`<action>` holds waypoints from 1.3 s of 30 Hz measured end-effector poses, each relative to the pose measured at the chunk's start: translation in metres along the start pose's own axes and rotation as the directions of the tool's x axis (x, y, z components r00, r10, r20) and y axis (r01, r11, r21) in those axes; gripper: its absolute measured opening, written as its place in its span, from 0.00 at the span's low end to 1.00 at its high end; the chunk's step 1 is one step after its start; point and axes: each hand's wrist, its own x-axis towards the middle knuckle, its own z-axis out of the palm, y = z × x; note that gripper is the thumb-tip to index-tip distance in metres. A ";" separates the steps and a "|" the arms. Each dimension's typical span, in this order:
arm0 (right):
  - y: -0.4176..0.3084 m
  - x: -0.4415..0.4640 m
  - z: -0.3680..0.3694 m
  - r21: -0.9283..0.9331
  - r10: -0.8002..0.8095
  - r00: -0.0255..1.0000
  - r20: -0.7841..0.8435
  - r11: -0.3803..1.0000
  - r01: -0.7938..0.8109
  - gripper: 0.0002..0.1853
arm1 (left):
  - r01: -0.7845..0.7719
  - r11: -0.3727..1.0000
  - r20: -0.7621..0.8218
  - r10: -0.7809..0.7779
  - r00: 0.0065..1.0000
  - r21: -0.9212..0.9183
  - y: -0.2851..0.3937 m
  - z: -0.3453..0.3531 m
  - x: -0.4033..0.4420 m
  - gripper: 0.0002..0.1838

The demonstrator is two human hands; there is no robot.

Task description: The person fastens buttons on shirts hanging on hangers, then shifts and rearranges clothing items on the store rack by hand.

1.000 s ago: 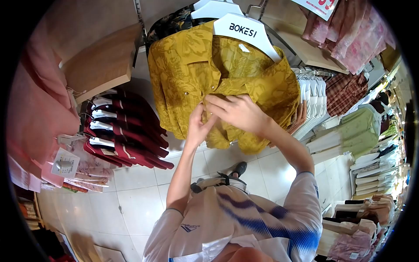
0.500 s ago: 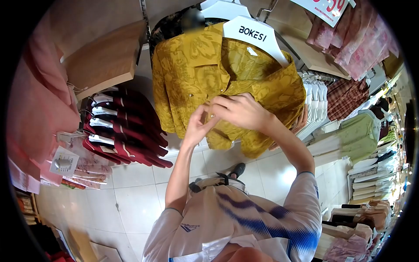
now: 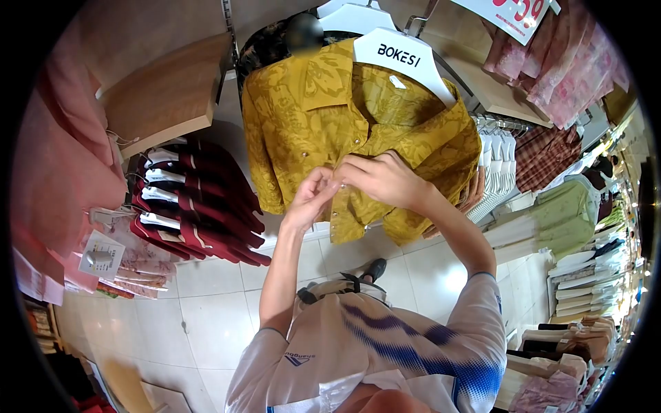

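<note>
A mustard-yellow patterned shirt [image 3: 282,124] hangs by its collar from a white hanger [image 3: 406,55] printed BOKESI. My left hand [image 3: 310,199] pinches the shirt's front edge, thumb and fingers closed together. Meeting it from the other side, my right hand [image 3: 385,180] has its fingers bent over the same button strip. Small round buttons show on the strip above and below my fingers. The bit of cloth between my fingertips is mostly hidden. Below my hands the shirt's two front panels hang apart at the hem.
Dark red garments [image 3: 206,199] hang on a rack to the left, under a wooden shelf [image 3: 165,89]. Striped shirts [image 3: 499,162] and a light green top [image 3: 564,213] hang at right. A price sign [image 3: 513,17] is at upper right. White floor tiles [image 3: 213,323] lie below.
The shirt's lower front has swung slightly, and more of its button strip shows under my hands. My left hand has turned a little, its fingers closer to the right hand's.
</note>
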 end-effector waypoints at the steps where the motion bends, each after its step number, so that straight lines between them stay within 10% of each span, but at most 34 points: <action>1: 0.000 0.000 -0.002 -0.001 0.000 1.000 0.000 1.000 0.000 0.08 | -0.010 0.999 -0.001 0.010 1.000 0.051 0.000 -0.001 0.000 0.04; 39: -0.014 -0.010 -0.006 -0.091 0.141 0.990 0.029 0.986 -0.138 0.07 | -0.242 0.826 -0.099 0.336 0.937 0.509 0.017 0.028 -0.003 0.05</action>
